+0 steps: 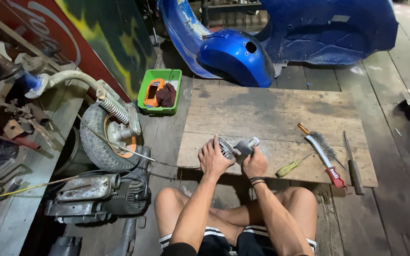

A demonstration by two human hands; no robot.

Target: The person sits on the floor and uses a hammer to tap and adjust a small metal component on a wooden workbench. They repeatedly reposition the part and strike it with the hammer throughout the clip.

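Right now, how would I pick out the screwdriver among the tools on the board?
Find the wooden board on the floor before the seated person. By its near edge, just right of the right hand, lies the screwdriver. Its yellow-green handle sets it apart from the red-handled wire brush and the dark file beyond.

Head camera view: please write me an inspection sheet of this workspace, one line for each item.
Surface: worn wooden board on a plank floor.
Job's things: small grey metal part, held in both hands over the board.
Clutter: yellow screwdriver, wire brushes, file, green tray.
Grippers: left hand and right hand, both closed on the part.
Cables: thin wire across the small wheel.
Surroundings: blue scooter body, engine.
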